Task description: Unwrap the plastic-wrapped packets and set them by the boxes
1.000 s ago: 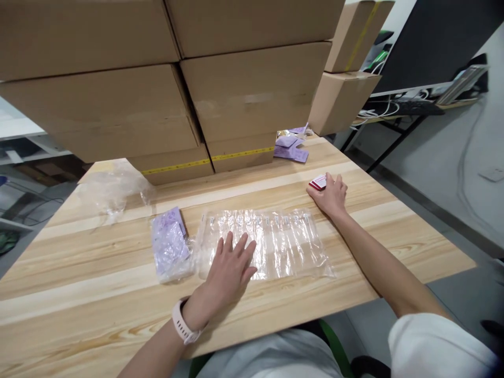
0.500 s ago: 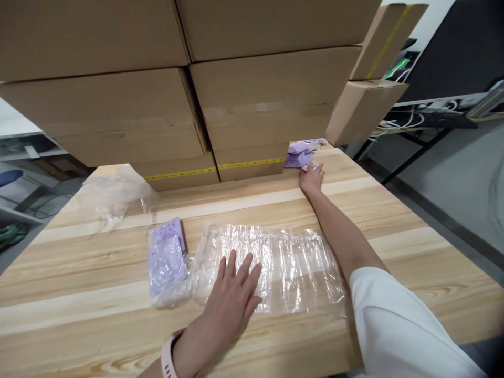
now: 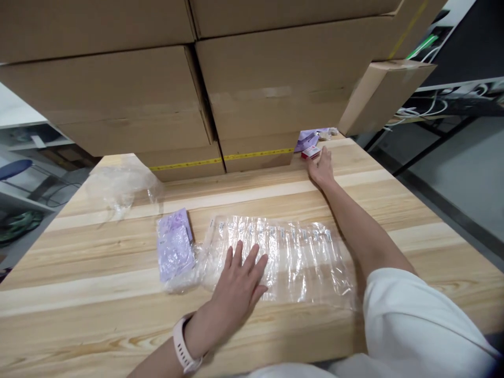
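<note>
My left hand [image 3: 240,283] lies flat with fingers spread on a clear, deflated air-cushion bag [image 3: 287,257] in the middle of the wooden table [image 3: 79,273]. My right hand [image 3: 322,168] is stretched to the far side of the table, its fingers resting on a small red-and-white box [image 3: 311,152] that lies next to the bottom cardboard box. Just behind that small box is a pile of purple packets [image 3: 309,137]. A purple packet in a clear wrapper [image 3: 175,244] lies just left of the air-cushion bag.
Stacked large cardboard boxes [image 3: 252,89] fill the far side of the table. A crumpled clear plastic bag [image 3: 118,186] lies at the far left. More boxes [image 3: 388,89] overhang the far right corner, with a dark desk and cables [image 3: 444,105] beyond.
My right hand carried the small red-and-white box from the right middle of the table to the far side by the cardboard boxes. My left hand stayed flat on the bag.
</note>
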Tool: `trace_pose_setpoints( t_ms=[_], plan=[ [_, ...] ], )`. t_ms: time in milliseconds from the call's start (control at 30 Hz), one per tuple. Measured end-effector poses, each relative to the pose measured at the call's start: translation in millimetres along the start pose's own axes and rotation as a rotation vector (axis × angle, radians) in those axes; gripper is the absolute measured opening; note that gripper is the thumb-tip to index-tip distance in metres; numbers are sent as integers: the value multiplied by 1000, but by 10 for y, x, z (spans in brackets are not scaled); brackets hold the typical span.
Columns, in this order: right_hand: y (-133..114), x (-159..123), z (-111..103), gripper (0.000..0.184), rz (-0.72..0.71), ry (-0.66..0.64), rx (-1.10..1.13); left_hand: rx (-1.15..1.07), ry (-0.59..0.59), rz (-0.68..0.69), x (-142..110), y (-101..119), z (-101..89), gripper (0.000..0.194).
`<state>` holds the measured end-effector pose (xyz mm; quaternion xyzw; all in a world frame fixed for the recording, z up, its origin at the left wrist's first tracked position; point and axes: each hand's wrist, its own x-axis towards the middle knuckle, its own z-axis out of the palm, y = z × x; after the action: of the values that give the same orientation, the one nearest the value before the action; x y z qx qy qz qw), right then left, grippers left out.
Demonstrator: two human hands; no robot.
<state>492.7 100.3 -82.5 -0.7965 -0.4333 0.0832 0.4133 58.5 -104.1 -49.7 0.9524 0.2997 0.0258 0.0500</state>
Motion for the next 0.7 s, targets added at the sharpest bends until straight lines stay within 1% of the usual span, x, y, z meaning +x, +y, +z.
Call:
trace_pose_setpoints(
  t_ms=[67, 133, 200, 267, 367, 400, 500, 533, 600, 633, 700],
  plan=[
    [13, -258, -180, 92, -15, -53, 90, -24, -26, -14, 12, 9, -29, 59],
    [38, -587, -376, 79, -14, -103, 145, -53, -49, -23, 22, 13, -60, 58],
    [65, -985, -573, 69, -14, -141, 188, -80, -53, -26, 30, 12, -79, 57],
    [83, -1439, -764, 66, -3, -184, 275, -97, -41, -19, 41, 11, -86, 55],
    [81, -2155, -1033, 66, 75, -258, 464, -102, -28, -15, 65, 19, -92, 52],
    [75, -2380, -1116, 69, 104, -277, 480, -102, -29, -19, 74, 24, -99, 52],
    [58, -2927, -1323, 84, 129, -275, 389, -103, -40, -32, 88, 44, -137, 51],
    [50, -3053, -1371, 88, 119, -265, 360, -108, -43, -34, 88, 52, -152, 51],
    [12, -3214, -1426, 93, 100, -269, 354, -117, -48, -30, 87, 75, -171, 51],
    [-31, -3251, -1430, 92, 101, -287, 373, -118, -47, -27, 89, 92, -173, 51],
    [-193, -3255, -1404, 84, 129, -316, 431, -115, -38, -16, 108, 143, -164, 51]
  ],
)
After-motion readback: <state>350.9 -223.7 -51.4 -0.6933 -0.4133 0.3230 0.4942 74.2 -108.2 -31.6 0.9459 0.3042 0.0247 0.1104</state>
